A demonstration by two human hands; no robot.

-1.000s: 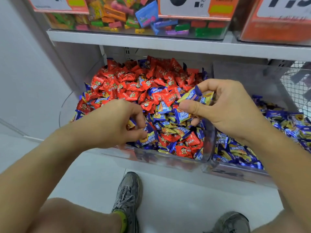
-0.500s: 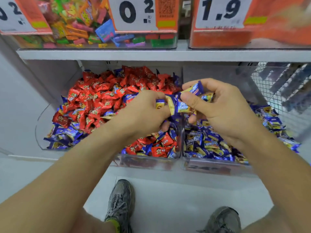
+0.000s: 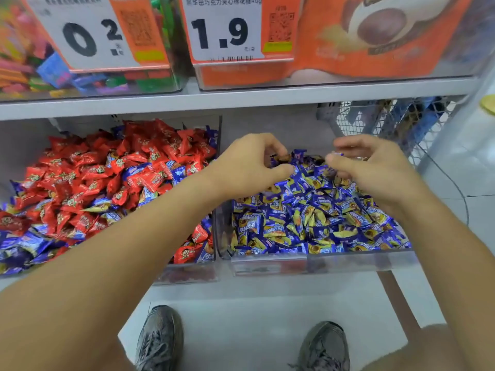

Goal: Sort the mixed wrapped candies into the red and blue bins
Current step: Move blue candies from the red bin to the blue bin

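Above my hands, on the upper shelf's front edge, white-and-orange price tag [image 3: 99, 36] reading "0.2" on the left clear box, next price tag [image 3: 227, 33] reading "1.9", QR code [image 3: 281, 26] beside it

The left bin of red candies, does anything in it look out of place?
Yes. Blue-wrapped candies lie mixed into the left bin, mostly along its front and lower left, with a few more among the red candies.
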